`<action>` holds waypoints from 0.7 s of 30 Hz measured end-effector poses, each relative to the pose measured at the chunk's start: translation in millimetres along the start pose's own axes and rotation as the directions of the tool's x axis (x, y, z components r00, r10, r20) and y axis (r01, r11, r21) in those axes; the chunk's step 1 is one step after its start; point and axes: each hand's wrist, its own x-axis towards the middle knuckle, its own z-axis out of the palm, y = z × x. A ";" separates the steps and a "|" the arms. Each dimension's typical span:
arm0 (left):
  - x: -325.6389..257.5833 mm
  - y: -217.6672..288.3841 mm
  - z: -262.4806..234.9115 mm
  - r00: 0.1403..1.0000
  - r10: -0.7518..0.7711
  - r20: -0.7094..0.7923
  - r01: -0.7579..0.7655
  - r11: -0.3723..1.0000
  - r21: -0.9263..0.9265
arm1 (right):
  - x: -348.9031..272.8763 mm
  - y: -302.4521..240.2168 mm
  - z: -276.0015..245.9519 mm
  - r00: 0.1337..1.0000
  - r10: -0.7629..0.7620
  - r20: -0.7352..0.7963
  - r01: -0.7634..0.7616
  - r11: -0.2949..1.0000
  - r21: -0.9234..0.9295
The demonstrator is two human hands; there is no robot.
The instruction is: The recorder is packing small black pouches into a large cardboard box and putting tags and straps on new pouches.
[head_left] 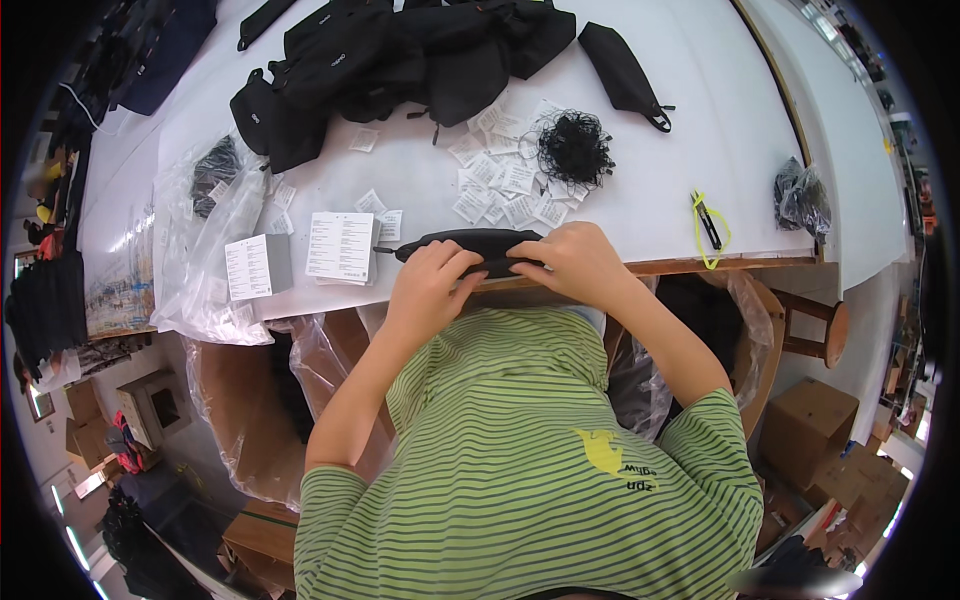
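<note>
Pouch [468,240], black, sits at near edge of surface [655,205]; left hand [428,290] and right hand [583,262] both have fingers grasping it. Step looks like two-handed handling; next move likely calls for steady grip both sides.

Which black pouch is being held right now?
The black pouch at the near edge of the table, in the left hand and right hand; the other black pouches lie farther back, untouched.

Bright, even light | glare on clear plastic bag [190,300] | strong fisheye bend | black corners
</note>
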 end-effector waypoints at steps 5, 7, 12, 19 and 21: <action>2.1 -1.5 2.8 1.000 -0.026 -0.008 0.026 0.999 0.038 | -5.5 -2.0 4.2 0.999 0.043 -0.009 -0.043 0.999 -0.028; 5.2 -1.3 -0.4 0.998 -0.056 0.039 0.056 0.998 0.006 | -3.7 -2.5 4.5 0.999 0.047 -0.012 -0.048 0.999 -0.017; 51.4 -5.6 -18.3 0.870 -0.489 -0.061 0.401 0.774 -0.490 | -1.6 -0.1 4.8 0.998 0.066 -0.023 -0.067 0.998 -0.010; 99.0 -84.1 32.6 0.927 -0.355 0.122 0.335 0.929 0.154 | -3.8 -2.9 5.8 0.995 0.095 0.009 -0.095 0.995 0.019; 103.1 -92.2 33.1 0.926 -0.346 0.149 0.325 0.934 0.146 | -3.7 -3.3 5.3 0.994 0.110 0.002 -0.110 0.994 0.021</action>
